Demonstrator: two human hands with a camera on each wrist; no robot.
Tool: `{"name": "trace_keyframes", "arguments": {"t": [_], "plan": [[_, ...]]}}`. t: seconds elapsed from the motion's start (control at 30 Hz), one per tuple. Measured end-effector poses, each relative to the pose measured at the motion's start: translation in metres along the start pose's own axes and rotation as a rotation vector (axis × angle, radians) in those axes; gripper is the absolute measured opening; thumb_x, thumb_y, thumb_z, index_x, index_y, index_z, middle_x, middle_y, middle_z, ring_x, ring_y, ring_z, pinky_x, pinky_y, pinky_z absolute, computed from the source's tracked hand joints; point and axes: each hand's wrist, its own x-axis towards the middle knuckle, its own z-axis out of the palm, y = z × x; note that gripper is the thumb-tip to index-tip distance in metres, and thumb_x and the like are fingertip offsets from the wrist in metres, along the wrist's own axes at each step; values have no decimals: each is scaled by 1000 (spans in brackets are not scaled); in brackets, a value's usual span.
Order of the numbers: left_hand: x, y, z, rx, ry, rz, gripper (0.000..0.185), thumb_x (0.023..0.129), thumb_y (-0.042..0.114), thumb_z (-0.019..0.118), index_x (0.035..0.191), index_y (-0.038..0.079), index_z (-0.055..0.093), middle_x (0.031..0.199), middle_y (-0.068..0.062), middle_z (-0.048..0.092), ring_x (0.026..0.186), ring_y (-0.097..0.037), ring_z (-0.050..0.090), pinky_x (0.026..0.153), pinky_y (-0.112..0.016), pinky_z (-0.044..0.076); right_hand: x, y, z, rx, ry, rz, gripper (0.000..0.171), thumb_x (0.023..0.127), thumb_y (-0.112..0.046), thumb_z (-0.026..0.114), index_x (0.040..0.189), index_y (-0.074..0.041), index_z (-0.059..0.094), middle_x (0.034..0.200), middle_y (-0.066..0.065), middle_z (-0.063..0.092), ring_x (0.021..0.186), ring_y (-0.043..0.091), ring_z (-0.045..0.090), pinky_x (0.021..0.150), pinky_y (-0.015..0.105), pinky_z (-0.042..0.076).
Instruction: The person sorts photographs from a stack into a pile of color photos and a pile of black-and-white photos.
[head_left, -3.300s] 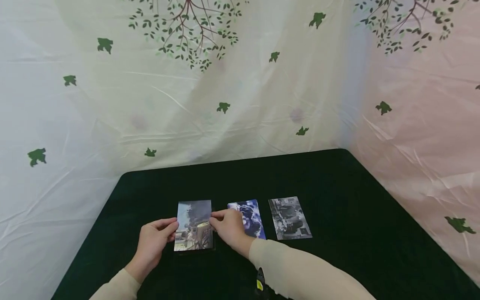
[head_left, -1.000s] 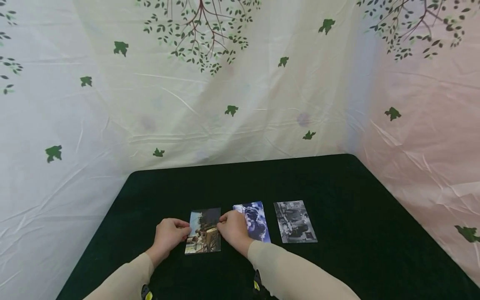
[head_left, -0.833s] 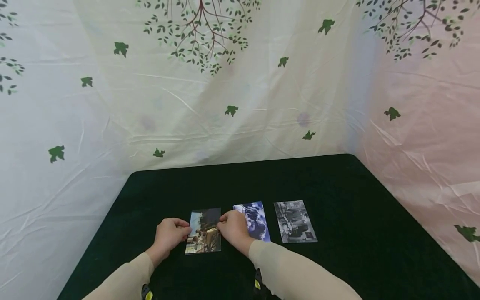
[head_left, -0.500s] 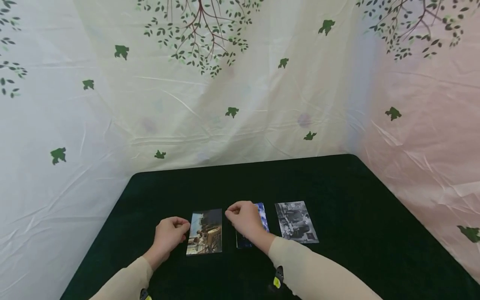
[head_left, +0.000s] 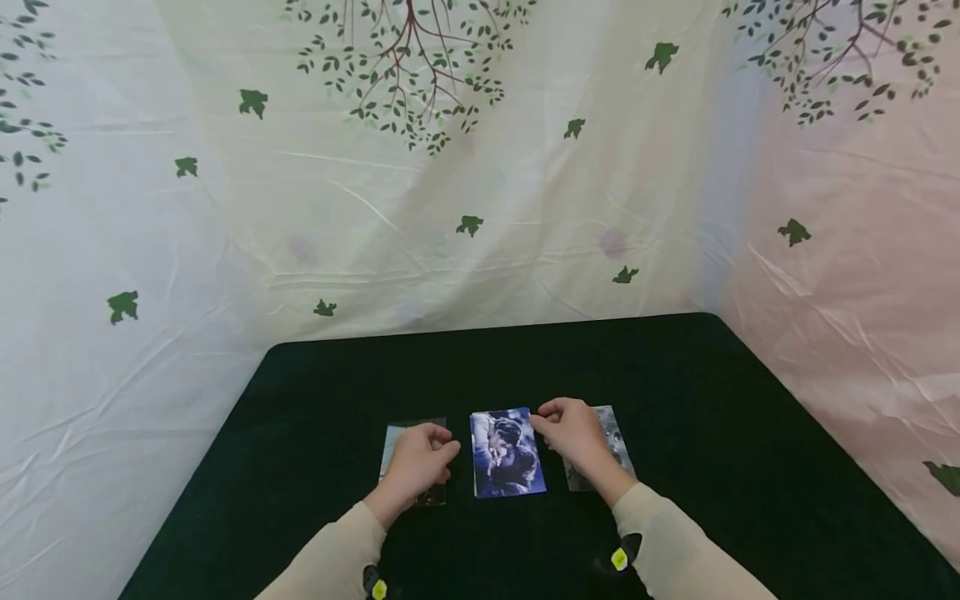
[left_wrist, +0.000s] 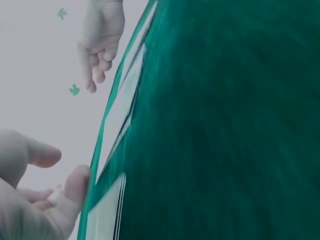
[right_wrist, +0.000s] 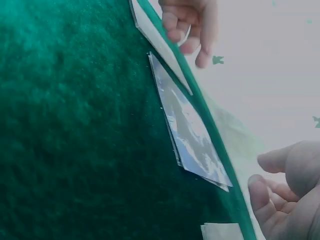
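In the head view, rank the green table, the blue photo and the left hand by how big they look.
1. green table
2. blue photo
3. left hand, close to the photo in apparent size, so this order is unsure.

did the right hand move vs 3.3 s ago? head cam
Yes. The right hand has shifted rightward: earlier it covered part of the blue photo, now it lies over the black-and-white photo, beside the blue photo's right edge. It holds nothing.

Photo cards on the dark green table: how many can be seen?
3, in one row. The left photo lies partly under the left hand; the blue photo lies in the middle, uncovered; the black-and-white photo lies partly under the right hand.
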Motion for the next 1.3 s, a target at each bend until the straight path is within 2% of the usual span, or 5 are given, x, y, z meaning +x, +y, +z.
{"name": "trace_keyframes", "arguments": {"t": [0.13, 0.37, 0.53, 1.1, 1.3], "plan": [[6, 8, 20, 101, 6, 13, 36, 92, 24, 64, 115, -3, 60, 68, -5, 62, 54, -15, 61, 53, -30, 51, -2, 0, -4, -87, -48, 6, 33, 87, -28, 72, 110, -5, 65, 78, 2, 64, 62, 13, 60, 57, 29, 52], [8, 15, 36, 209, -40, -51, 36, 89, 30, 68, 105, -1, 62, 65, -4, 59, 53, -17, 59, 50, -30, 48, -2, -1, -2, -151, -93, 9, 39, 85, -28, 74, 112, -3, 64, 78, 2, 65, 61, 12, 61, 56, 29, 53], [7, 15, 38, 203, -29, -63, 30, 88, 32, 69, 95, 4, 62, 67, -4, 58, 54, -17, 58, 50, -30, 48, -1, 0, 2, -133, -110, 35, 40, 85, -30, 74, 112, -2, 64, 78, 3, 65, 61, 12, 62, 57, 30, 54], [11, 11, 40, 197, 25, -79, 36, 85, 33, 73, 101, 3, 63, 71, -4, 57, 55, -15, 58, 51, -29, 48, -1, -1, 12, -81, -149, 68, 26, 87, -19, 72, 106, -2, 67, 78, 3, 64, 62, 13, 62, 57, 28, 53], [9, 13, 38, 225, 42, -60, 37, 84, 34, 74, 101, 3, 64, 79, -4, 58, 65, -16, 57, 58, -30, 49, -4, -1, 15, -91, -136, 49, 24, 87, -18, 71, 106, -3, 68, 79, 4, 63, 62, 14, 61, 56, 27, 52]]}}
